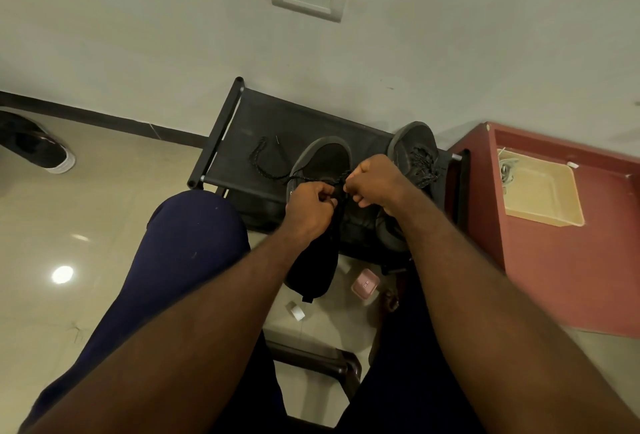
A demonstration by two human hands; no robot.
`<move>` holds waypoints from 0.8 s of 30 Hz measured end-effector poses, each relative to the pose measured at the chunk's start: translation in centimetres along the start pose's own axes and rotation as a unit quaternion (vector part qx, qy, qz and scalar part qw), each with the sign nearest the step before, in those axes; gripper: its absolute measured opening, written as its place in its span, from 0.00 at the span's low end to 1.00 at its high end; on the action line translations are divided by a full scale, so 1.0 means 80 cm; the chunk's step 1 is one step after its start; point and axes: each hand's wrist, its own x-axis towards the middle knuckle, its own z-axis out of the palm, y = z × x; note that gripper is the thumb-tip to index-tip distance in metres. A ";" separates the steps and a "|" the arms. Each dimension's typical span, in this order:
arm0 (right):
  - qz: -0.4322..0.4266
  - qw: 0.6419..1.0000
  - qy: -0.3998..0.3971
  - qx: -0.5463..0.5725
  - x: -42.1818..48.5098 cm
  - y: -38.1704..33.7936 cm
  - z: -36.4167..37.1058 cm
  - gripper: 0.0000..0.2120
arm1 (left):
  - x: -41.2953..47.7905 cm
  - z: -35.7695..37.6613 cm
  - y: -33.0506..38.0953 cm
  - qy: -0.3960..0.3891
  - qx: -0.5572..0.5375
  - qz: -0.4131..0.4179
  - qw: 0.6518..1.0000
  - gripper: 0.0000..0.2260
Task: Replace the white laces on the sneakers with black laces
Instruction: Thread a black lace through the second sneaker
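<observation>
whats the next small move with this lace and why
Probably draw the slack through: the left hand and right hand pinch the black lace over the near sneaker, and a long loose stretch lies on the rack to the left.

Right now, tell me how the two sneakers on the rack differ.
The left hand and right hand pinch the black lace on the left sneaker; the right sneaker is untouched. The left sneaker's lace trails loose across the rack; the right sneaker's sits criss-crossed on it. Both are dark grey, toes toward the wall.
</observation>
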 end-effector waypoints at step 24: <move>-0.013 0.989 0.089 0.115 -0.058 0.043 0.044 0.09 | -0.003 -0.001 0.008 0.014 0.005 0.000 1.000 0.13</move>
